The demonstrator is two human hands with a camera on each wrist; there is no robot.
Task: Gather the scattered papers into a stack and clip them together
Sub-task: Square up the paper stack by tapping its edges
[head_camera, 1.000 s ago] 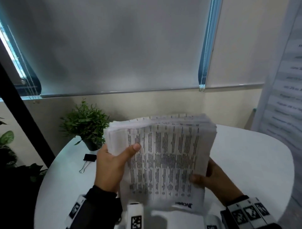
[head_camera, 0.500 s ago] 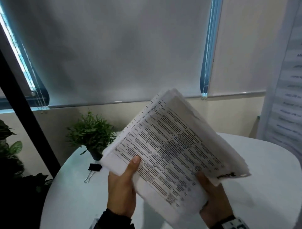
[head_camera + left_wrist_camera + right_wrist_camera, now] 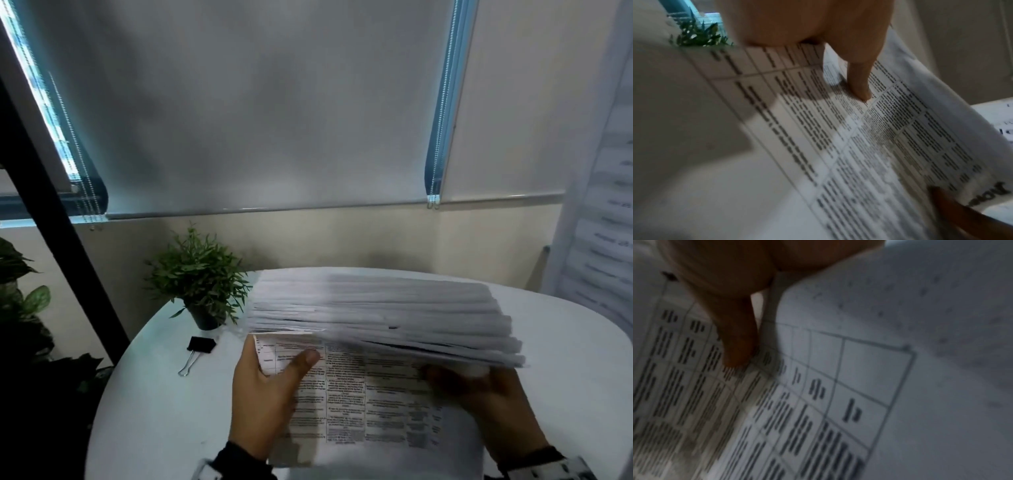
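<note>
A thick stack of printed papers [image 3: 376, 315] is held upright over the white round table [image 3: 144, 411], its uneven top edges facing me and a printed table facing my body. My left hand [image 3: 263, 394] grips the stack's left side, thumb laid across the printed sheet [image 3: 869, 138]. My right hand [image 3: 479, 397] grips the right side, thumb on the print [image 3: 777, 402], partly under the overhanging sheets. A black binder clip [image 3: 198, 346] with silver handles lies on the table left of the stack, untouched.
A small potted green plant [image 3: 198, 277] stands at the table's far left, just behind the clip. Dark leafy plants [image 3: 20, 308] and a black post are beyond the left edge. A printed banner [image 3: 603, 205] hangs at the right.
The stack went from upright to tilted to the right, and now is turned with its long edge level and lowered toward the table. Both hands kept hold throughout.
</note>
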